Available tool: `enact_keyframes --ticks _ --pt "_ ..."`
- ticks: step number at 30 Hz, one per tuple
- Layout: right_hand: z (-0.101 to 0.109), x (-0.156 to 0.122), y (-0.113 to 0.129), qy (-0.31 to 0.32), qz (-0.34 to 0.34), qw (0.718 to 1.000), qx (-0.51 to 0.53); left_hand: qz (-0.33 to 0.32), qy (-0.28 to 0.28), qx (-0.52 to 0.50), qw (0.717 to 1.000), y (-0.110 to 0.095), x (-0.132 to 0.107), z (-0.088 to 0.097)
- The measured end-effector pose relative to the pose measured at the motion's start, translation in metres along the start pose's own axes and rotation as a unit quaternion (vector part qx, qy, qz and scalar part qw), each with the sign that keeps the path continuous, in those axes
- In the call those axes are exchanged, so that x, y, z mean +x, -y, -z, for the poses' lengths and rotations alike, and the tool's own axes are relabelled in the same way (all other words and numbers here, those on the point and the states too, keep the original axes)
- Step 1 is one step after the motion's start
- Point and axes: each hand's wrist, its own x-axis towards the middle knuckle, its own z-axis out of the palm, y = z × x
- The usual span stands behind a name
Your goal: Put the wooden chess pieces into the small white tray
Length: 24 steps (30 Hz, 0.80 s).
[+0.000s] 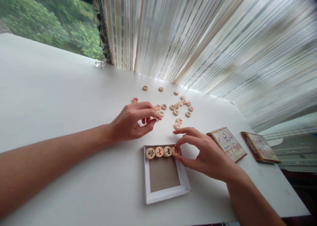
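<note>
My right hand [200, 150] pinches a round wooden xiangqi piece with a red character [176, 151] between thumb and finger, at the top right corner inside a shallow white box [162, 197]. Left of it in the same row lie a black-marked piece [167, 151], a red-marked piece [159, 151] and another black-marked piece [150, 153]. Beyond the box, my left hand [135, 120] hovers with bent fingers, thumb and index slightly apart. Its fingertips are beside a black-marked piece [161, 113] in a small cluster, partly hidden by the hand.
Several more xiangqi pieces [176, 112] are scattered over the white table [74, 97] towards the striped curtain [168, 31]. To the right lie a decorated box lid [227, 143] and a second flat box [261, 146]. A clear glass-like object [100, 64] stands near the window.
</note>
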Motion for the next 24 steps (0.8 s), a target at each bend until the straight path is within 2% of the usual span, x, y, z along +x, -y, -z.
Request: enact_keyframes --ticks 16,20,24 --pt "0.005 -0.003 -0.002 -0.011 -0.001 1.0 -0.011 -0.004 -0.008 0.002 1.0 0.001 -0.001 -0.001" --pt "0.01 -0.002 -0.01 -0.041 -0.002 0.999 0.022 0.01 -0.009 0.003 1.0 0.001 -0.002 0.0" --pt "0.007 0.002 -0.028 -0.106 0.0 0.99 0.091 0.043 -0.03 -0.009 0.999 0.001 -0.001 0.002"
